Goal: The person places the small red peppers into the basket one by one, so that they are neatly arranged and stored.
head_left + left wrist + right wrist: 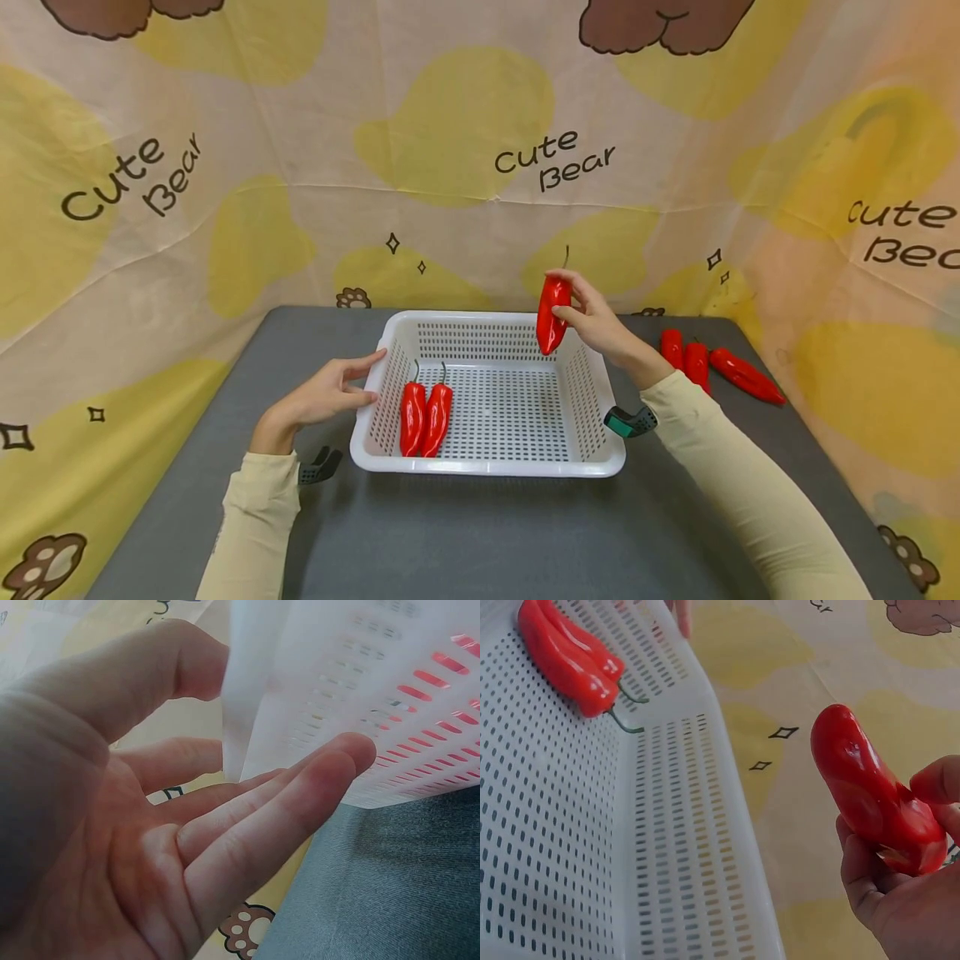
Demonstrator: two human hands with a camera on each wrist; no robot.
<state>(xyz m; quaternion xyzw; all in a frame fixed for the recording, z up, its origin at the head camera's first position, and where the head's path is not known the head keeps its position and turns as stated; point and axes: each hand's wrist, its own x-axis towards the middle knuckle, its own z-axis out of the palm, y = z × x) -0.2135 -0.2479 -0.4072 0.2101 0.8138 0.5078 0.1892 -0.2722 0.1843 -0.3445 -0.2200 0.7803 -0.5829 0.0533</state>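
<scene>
My right hand [592, 321] pinches a glossy red chili pepper [552, 317] by its upper part, above the far right of a white perforated basket [487, 468]. Its stem points up and its tip hangs down in the head view. Close by in the right wrist view, the thumb and fingers lie on both sides of the held pepper [862, 787]. Two red peppers [437, 421] lie side by side at the basket's left end. My left hand [322, 396] touches the basket's left rim, its fingers fairly straight and reaching under the rim in the left wrist view.
Several more red peppers [738, 375] lie on the grey table [480, 533] to the right of the basket, partly behind the right forearm. A printed cloth [450, 125] stands behind and at both sides of the table. Each wrist wears a dark strap [630, 422].
</scene>
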